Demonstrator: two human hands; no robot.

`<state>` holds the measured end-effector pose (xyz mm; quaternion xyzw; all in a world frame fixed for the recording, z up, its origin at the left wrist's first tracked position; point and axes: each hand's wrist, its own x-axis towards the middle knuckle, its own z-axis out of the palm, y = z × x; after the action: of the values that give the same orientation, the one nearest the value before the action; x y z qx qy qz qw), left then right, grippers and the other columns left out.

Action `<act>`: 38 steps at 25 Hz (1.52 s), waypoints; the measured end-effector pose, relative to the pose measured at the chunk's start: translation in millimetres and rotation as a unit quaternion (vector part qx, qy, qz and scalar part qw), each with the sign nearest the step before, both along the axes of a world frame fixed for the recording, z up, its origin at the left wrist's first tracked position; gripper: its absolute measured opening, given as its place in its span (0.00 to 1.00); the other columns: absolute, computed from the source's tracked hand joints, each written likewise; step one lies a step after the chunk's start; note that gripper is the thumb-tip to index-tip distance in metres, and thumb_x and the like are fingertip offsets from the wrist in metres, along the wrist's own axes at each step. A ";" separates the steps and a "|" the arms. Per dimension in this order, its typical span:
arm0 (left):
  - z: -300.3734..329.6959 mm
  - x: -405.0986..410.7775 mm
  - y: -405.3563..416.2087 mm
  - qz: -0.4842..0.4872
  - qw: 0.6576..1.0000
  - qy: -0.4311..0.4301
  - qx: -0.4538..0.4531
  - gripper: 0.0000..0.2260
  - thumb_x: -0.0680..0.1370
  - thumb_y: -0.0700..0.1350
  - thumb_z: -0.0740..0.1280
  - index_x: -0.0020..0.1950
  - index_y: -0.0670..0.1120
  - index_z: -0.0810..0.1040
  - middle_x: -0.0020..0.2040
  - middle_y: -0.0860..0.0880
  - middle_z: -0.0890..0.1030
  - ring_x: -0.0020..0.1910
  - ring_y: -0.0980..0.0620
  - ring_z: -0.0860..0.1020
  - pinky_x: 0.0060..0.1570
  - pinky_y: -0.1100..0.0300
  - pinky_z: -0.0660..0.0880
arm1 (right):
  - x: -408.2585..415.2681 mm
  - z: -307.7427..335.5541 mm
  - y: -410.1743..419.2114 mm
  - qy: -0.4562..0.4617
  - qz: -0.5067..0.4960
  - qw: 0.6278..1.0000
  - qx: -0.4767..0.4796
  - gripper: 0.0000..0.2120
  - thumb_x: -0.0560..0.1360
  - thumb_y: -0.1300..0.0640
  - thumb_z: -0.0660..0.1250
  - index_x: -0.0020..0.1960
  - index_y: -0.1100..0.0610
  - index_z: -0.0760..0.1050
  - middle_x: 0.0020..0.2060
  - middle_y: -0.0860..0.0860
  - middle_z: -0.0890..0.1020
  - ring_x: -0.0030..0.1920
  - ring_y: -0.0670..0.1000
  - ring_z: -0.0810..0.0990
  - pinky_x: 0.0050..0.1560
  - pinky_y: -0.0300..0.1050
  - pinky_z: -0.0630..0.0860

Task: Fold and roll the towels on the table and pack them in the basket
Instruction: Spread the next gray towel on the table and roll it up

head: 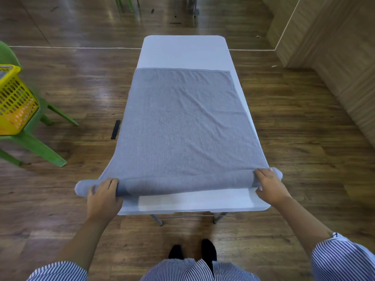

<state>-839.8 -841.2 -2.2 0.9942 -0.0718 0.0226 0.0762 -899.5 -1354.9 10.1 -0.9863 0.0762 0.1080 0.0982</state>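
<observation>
Striped sleeves lowest in view; both my hands curl over the rolled near end of the grey towel [182, 122], left hand [103, 192] and right hand [268, 184] gripping the roll; towel spread flat along the white table [184, 48]; yellow basket [14, 98] well apart, far left on a green chair [38, 145].

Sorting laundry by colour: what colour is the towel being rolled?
Grey, plain, no pattern; the towel shows best in the head view.
</observation>
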 end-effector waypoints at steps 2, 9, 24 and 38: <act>-4.2 -0.5 0.0 0.000 0.999 0.030 0.015 0.24 0.60 0.34 0.74 0.55 0.42 0.77 0.53 0.45 0.80 0.53 0.42 0.79 0.58 0.37 0.67 | 1.2 2.6 2.0 0.006 -0.001 1.000 -0.005 0.19 0.63 0.71 0.66 0.54 0.65 0.76 0.49 0.59 0.80 0.55 0.62 0.75 0.65 0.53 0.67; -10.0 -1.9 6.0 -0.007 1.000 0.021 0.013 0.23 0.62 0.27 0.70 0.56 0.41 0.77 0.55 0.43 0.77 0.54 0.39 0.76 0.56 0.33 0.70 | 24.8 36.6 12.9 0.190 -0.044 0.980 -0.026 0.04 0.67 0.57 0.63 0.42 0.51 0.71 0.44 0.50 0.76 0.48 0.53 0.76 0.45 0.44 0.72; -4.8 1.5 3.7 -0.015 0.999 -0.017 0.037 0.25 0.60 0.33 0.76 0.56 0.41 0.78 0.53 0.43 0.81 0.51 0.41 0.80 0.57 0.30 0.66 | 3.2 9.4 1.1 0.036 0.013 0.999 -0.030 0.18 0.64 0.68 0.63 0.53 0.62 0.78 0.45 0.57 0.81 0.50 0.61 0.78 0.57 0.50 0.70; 2.6 4.5 5.0 -0.072 0.996 -0.042 0.034 0.18 0.65 0.39 0.63 0.54 0.45 0.79 0.49 0.47 0.82 0.48 0.44 0.80 0.60 0.35 0.63 | -1.8 26.7 -2.3 0.088 -0.025 0.996 -0.012 0.18 0.65 0.63 0.63 0.54 0.55 0.70 0.50 0.50 0.73 0.53 0.55 0.75 0.46 0.48 0.74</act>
<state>-835.3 -836.1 0.4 0.9867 -0.1467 0.0567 0.0404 -901.3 -1357.2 36.8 -0.9718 0.1100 0.1914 0.0822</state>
